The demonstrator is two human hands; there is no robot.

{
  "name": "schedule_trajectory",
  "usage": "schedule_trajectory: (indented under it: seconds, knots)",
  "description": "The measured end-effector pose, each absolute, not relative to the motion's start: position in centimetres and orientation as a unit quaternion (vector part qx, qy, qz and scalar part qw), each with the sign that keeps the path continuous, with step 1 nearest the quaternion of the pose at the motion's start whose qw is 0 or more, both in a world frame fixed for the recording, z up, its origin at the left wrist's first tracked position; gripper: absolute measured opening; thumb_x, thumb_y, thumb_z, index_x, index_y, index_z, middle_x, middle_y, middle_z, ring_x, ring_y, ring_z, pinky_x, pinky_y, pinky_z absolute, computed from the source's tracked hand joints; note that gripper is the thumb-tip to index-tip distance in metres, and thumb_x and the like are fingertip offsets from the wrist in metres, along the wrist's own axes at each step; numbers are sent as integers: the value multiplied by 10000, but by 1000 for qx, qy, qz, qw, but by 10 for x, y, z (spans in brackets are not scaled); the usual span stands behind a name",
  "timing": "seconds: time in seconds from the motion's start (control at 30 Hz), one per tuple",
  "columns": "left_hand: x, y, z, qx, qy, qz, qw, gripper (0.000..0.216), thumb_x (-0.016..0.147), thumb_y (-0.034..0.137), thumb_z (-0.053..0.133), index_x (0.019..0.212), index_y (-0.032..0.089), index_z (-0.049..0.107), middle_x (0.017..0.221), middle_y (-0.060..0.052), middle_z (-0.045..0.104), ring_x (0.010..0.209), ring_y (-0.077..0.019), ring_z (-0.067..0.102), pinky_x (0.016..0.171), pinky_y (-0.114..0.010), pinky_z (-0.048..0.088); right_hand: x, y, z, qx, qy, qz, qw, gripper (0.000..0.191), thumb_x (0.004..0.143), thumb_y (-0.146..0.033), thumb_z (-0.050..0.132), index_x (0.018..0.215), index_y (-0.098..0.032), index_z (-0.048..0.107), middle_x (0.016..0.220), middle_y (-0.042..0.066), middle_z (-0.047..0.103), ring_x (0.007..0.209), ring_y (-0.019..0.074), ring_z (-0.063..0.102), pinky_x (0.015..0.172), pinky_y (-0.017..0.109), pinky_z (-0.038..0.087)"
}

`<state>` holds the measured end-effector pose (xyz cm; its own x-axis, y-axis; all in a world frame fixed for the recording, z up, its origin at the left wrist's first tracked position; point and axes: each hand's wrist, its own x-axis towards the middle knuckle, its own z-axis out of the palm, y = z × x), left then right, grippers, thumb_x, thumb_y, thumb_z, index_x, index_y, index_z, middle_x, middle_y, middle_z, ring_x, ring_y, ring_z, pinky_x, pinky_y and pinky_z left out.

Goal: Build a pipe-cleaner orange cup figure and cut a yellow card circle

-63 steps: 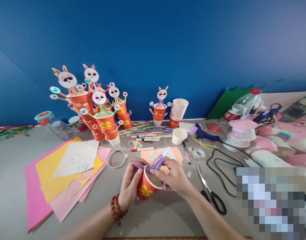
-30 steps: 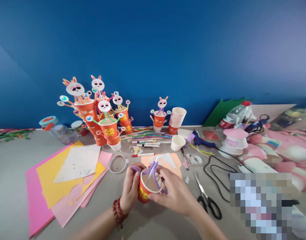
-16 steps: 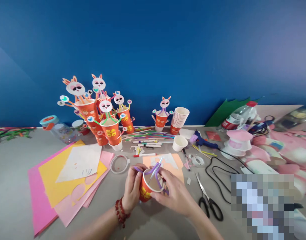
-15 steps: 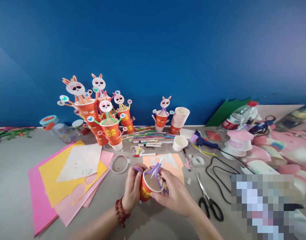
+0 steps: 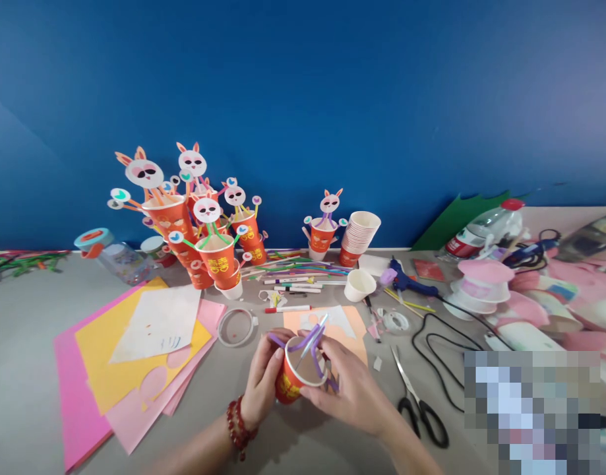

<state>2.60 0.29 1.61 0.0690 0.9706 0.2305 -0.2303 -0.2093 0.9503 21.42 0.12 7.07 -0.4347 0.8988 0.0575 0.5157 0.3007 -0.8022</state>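
Note:
Between my two hands is a red paper cup (image 5: pixel 289 384) with a white rim and yellow characters, tilted with its mouth facing up toward me. My left hand (image 5: pixel 264 376) wraps round its left side; a red bead bracelet circles that wrist. On the right, my right hand (image 5: pixel 346 379) grips the rim, thumb at the near edge. Purple pipe cleaners (image 5: pixel 313 353) rise out of the cup, and their ends bend outward over both sides of the rim. A pale straw-like stick (image 5: pixel 312 340) stands slanted among them. Some fingertips are hidden behind the cup.
Rabbit-faced red cups (image 5: pixel 216 257) stand at the back left, another rabbit cup (image 5: pixel 323 234) and a cup stack (image 5: pixel 359 231) at centre. Scissors (image 5: pixel 416 402), a glue gun (image 5: pixel 411 280) and its black cord lie right. Coloured paper (image 5: pixel 99 349) covers the left.
The view has shifted slightly. Both hands keep their hold on the cup, which looks tipped a little differently; the pipe cleaners stay inside it.

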Motion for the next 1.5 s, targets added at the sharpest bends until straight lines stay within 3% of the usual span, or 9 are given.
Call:
schedule_trajectory:
  seconds: [0.23, 0.53, 0.8, 0.97, 1.23, 1.37, 1.5]
  knots:
    - [27, 1, 19, 504, 372, 598, 501, 219, 1014, 305, 423, 1022, 179, 602, 1070, -93, 633, 1003, -215, 609, 956, -389, 469, 212, 1, 68, -479, -762, 354, 253, 660, 747, -296, 707, 1351, -180, 469, 1286, 154, 632, 1168, 326, 607, 972, 439, 502]
    - [24, 2, 20, 544, 385, 600, 443, 188, 1008, 275, 442, 1032, 197, 611, 1042, -74, 644, 997, -208, 616, 935, -361, 477, 209, 1, 74, -454, -771, 360, 264, 609, 759, -246, 698, 1335, -196, 506, 1326, 135, 620, 1219, 310, 581, 1014, 449, 477]
    - [13, 8, 29, 628, 345, 558, 419, 215, 978, 278, 499, 1044, 215, 694, 1109, -104, 644, 1056, -245, 601, 947, -391, 465, 224, 8, 72, -400, -713, 500, 287, 684, 687, -109, 616, 1358, -213, 535, 1396, 114, 576, 1278, 297, 549, 1024, 424, 481]
    - [5, 14, 43, 679, 304, 520, 420, 219, 968, 304, 524, 1059, 212, 702, 1054, -120, 676, 1001, -257, 623, 885, -398, 494, 237, 17, 60, -329, -675, 595, 288, 665, 743, -247, 664, 1390, -230, 511, 1363, 116, 583, 1225, 318, 571, 944, 415, 511]
    - [5, 16, 51, 665, 304, 514, 448, 212, 935, 365, 588, 930, 178, 688, 883, -85, 652, 838, -209, 617, 764, -325, 498, 233, 25, 58, -252, -658, 647, 290, 696, 780, -410, 690, 1412, -212, 478, 1390, 116, 546, 1245, 309, 549, 1020, 431, 440]
    - [6, 17, 52, 656, 324, 520, 440, 232, 912, 379, 615, 833, 166, 662, 821, -71, 633, 780, -193, 602, 720, -304, 499, 232, 24, 61, -285, -682, 602, 302, 671, 802, -485, 680, 1381, -198, 500, 1360, 123, 567, 1253, 298, 545, 1041, 431, 431]
    - [4, 18, 47, 627, 357, 528, 447, 186, 888, 351, 645, 848, 169, 654, 821, -59, 639, 759, -179, 597, 692, -278, 493, 234, 17, 61, -386, -737, 454, 320, 656, 819, -459, 693, 1389, -220, 474, 1393, 140, 547, 1294, 304, 513, 1078, 464, 407]
